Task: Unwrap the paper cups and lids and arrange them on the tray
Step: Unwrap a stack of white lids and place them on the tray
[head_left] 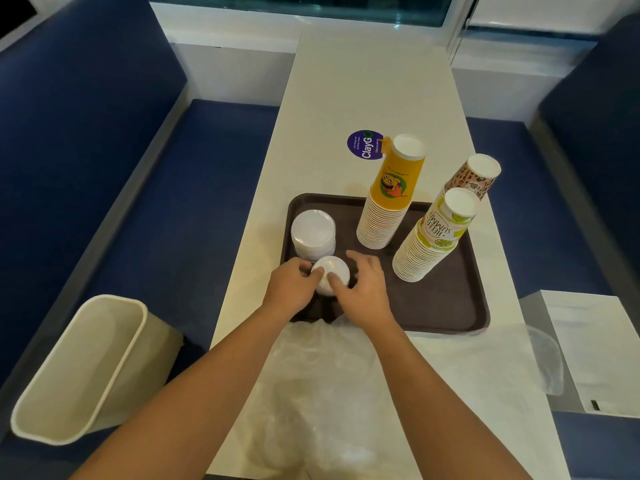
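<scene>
— What sort of place is this looking like?
— An eatery booth. Blue benches are flanking a narrow white table left and right, a window is running across the far end, and a brown serving tray is lying near.

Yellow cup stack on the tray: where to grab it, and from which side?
Grip round the ribbed band of rims low on the yellow cup stack, probably from its near-left side. It stands tall and mouth-down, so a high grip might lift only the upper cups. The lime cup stack crowds its right, while the tray is bare on its left.
</scene>
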